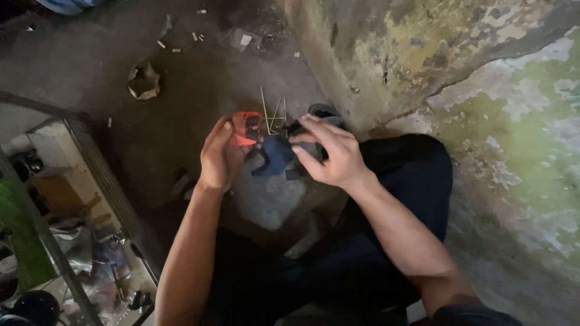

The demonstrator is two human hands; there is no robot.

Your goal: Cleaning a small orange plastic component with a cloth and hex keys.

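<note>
Above a dirt floor (181,102) beside a peeling wall (483,90), the left hand (219,158) pinches a small red part (246,128) between thumb and fingers, while the right hand (331,152), fingers curled, grips a dark blue piece (275,156) between both hands, thin metal wires (273,115) protruding above.

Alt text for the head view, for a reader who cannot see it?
Two bare hands work over a dirt floor: the left hand holds a red part, the right hand a dark blue part beside thin metal rods, near a peeling wall.
</note>
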